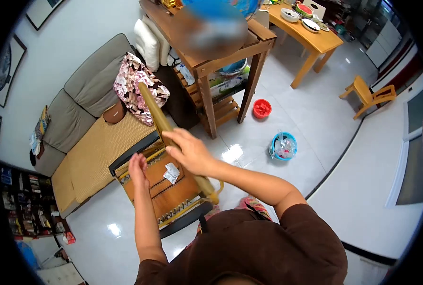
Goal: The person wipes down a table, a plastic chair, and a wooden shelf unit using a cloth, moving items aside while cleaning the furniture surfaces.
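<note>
Across the middle of the head view slants a long olive-gold bar (153, 108), which looks like part of a chair frame. My right hand (192, 151) lies over it, fingers and thumb closed across its side. To its left, my left hand (138, 170) is raised with fingers slightly curled and nothing in them. Below both hands stands a chair with a brown seat panel (185, 192), springs along its edge and black armrests (188, 220). A crumpled white paper (172, 173) is on the panel.
A grey sofa (88, 88) with a woven mat and floral cloth (135, 85) is at left. Ahead is a wooden stand (204, 76). On the floor are a red basin (262, 109), a blue bin (272, 151) and a small wooden chair (367, 97). A dining table (323, 42) stands farther back.
</note>
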Motion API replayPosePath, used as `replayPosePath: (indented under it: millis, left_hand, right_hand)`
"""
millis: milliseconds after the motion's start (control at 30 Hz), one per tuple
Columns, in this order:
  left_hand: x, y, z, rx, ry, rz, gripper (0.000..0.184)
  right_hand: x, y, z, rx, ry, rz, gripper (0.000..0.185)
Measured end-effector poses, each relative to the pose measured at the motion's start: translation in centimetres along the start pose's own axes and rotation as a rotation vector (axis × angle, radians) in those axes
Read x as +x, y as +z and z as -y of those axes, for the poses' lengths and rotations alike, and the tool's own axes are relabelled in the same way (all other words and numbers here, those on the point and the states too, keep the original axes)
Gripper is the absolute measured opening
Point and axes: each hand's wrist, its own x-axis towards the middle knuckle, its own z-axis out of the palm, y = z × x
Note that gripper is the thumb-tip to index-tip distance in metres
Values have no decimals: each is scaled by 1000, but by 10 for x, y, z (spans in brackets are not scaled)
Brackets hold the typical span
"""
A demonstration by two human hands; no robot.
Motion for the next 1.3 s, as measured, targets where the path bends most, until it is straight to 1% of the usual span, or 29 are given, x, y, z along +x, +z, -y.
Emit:
replayPosePath:
  millis: [67, 100, 167, 200, 233, 300, 367, 433, 467, 500, 533, 567, 600, 667, 767, 833, 900, 933, 967, 1067, 1133, 1200, 1267, 1300]
  left_hand:
    - [-16, 44, -54, 174, 153, 16, 37]
    - [-14, 61, -70, 230, 283, 18, 38]
    - [-33, 116, -112, 251, 543, 83, 37]
    - [-55, 147, -136, 258, 584, 134, 36]
    - [-72, 177, -153, 266, 625, 187, 34]
    - [-79, 220, -166, 372, 593, 296, 36]
    - [-71, 259, -160, 494, 625, 424, 37]
    - [-72, 300, -156, 647, 572, 484, 41]
    - [-55, 315, -148, 760, 608, 508, 42]
    - [-38, 331, -142, 809, 574, 536, 49]
    - [-31, 348, -137, 736, 558, 547, 48]
    - [-25, 367, -135, 719, 464, 483, 47]
    - [-18, 381, -135, 602, 287, 476, 46]
    - [7, 406, -125, 375, 175, 377, 45]
    - [43, 430, -123, 321, 170, 296, 37]
    - [55, 447, -125, 344, 140, 295, 31]
    - [83, 455, -117, 312, 112, 328, 24]
    - [79, 460, -118, 353, 128, 285, 30]
    - [84, 461, -114, 343, 128, 289, 28]
    - [85, 451, -118, 348, 162, 327, 25]
    - [64, 434, -136, 418, 165, 320, 27]
    - [61, 391, -153, 590, 397, 375, 35]
    - [10, 336, -190, 865, 595, 255, 38]
    - [6, 299, -193, 911, 832, 179, 36]
  right_hand:
    - [-21, -16, -11, 75, -47, 119, 49]
    - [-34, -30, -17, 84, -111, 169, 52]
    - [-61, -62, -35, 103, -74, 261, 53]
    - [-73, -80, -45, 111, -55, 305, 55]
    - [-84, -99, -58, 73, 15, 346, 55]
    - [-103, -138, -84, 42, 116, 380, 52]
    - [-125, -173, -111, -40, 171, 334, 48]
    - [-144, -204, -133, -46, 271, 313, 46]
    - [-154, -217, -143, -48, 323, 303, 45]
    - [-163, -228, -151, -39, 340, 283, 44]
    - [-172, -239, -159, -30, 357, 260, 44]
    - [-181, -247, -166, -21, 377, 237, 44]
    - [-191, -252, -173, -27, 397, 220, 43]
    - [-210, -260, -186, -44, 436, 181, 43]
    - [-233, -268, -194, -32, 501, 133, 43]
    - [-244, -268, -202, -34, 545, 106, 42]
    - [-247, -263, -204, -22, 570, 88, 42]
    - [-247, -260, -202, -17, 585, 80, 42]
    - [-243, -257, -196, -1, 603, 83, 42]
    - [-222, -241, -183, -19, 558, 111, 42]
    - [-202, -229, -167, -37, 518, 113, 42]
    - [-187, -212, -161, -47, 457, 136, 41]
    - [-168, -193, -149, -30, 457, 171, 41]
    - [-159, -183, -142, -24, 431, 175, 39]
